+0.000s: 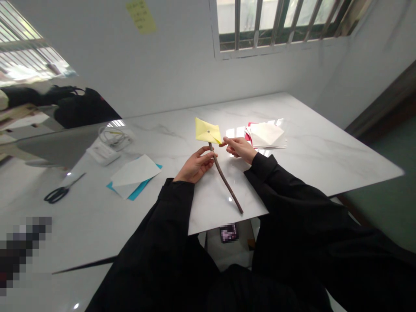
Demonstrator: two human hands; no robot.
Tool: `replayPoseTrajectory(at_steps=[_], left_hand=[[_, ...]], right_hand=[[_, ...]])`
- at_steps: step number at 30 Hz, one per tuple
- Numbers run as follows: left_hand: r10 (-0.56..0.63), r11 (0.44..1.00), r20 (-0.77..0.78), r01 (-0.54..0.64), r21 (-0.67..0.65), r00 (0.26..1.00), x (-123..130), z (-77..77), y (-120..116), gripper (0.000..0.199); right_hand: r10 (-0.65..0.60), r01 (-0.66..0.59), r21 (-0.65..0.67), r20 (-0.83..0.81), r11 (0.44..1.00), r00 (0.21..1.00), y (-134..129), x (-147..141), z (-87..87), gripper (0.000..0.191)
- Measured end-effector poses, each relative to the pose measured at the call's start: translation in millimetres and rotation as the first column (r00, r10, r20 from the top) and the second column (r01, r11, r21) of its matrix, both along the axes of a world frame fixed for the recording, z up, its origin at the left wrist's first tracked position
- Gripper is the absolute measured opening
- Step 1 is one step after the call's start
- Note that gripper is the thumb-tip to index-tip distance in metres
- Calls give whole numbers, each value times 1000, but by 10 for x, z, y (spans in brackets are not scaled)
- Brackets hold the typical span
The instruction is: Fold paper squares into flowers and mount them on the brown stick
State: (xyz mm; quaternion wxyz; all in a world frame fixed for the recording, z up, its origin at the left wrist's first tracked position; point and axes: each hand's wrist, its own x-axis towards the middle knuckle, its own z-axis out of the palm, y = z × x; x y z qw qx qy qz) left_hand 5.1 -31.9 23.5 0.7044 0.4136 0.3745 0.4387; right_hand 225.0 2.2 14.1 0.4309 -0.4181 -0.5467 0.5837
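Note:
A thin brown stick [225, 180] slants down toward the table's front edge, and at its upper end is a yellow folded paper piece [206, 131] with a small round pin at its centre. My left hand [196, 164] is closed on the stick just below the paper, thumb and fingers on either side. My right hand [238, 148] is at the paper's lower right corner, its index fingertip and thumb at the yellow tip. Whether the fingers pinch that tip or only touch it is too small to tell.
White and red papers [266, 134] lie right of my right hand. White and blue papers [135, 177], black scissors [61, 193] and a white power strip with cable [103, 152] are on the left. The marble table [344, 160] meets the wall behind.

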Motion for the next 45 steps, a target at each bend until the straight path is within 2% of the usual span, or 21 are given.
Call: replayPoseTrajectory(at_steps=[6, 11, 16, 21, 27, 33, 37, 39, 42, 45], left_hand=[[21, 1000, 7, -21, -1, 1000, 19, 14, -10, 29], [38, 999, -16, -38, 3, 999, 27, 21, -17, 29], [37, 999, -16, -37, -3, 999, 27, 17, -10, 33], [35, 999, -22, -35, -1, 999, 29, 31, -20, 35], [27, 1000, -34, -27, 3, 999, 36, 20, -14, 40], [19, 1000, -52, -18, 12, 998, 34, 16, -16, 41], [16, 1000, -60, -16, 10, 998, 26, 12, -14, 42], [0, 1000, -67, 0, 10, 998, 22, 9, -13, 43], [-48, 999, -96, 50, 15, 994, 20, 11, -17, 43], [-69, 997, -116, 72, 21, 991, 23, 24, -27, 43]], right_hand=[[-48, 48, 6, 3, 999, 999, -1, 18, 3, 58], [32, -31, 39, -23, 999, 999, -19, 18, 30, 63], [-58, 58, -1, -2, 998, 998, -8, 15, 24, 54], [85, -86, -12, -57, 996, 995, -30, 7, 32, 53], [-57, 58, -45, 12, 997, 998, -25, -1, 24, 47], [82, -83, -25, -63, 996, 995, -39, 5, 32, 52], [-113, 113, 19, 22, 993, 993, 1, 16, -9, 45], [-185, 184, 30, 66, 983, 980, 31, 24, -39, 52], [-191, 188, 34, 91, 982, 977, 64, 37, -75, 64], [-167, 160, 64, 115, 985, 979, 81, 51, -99, 58]])
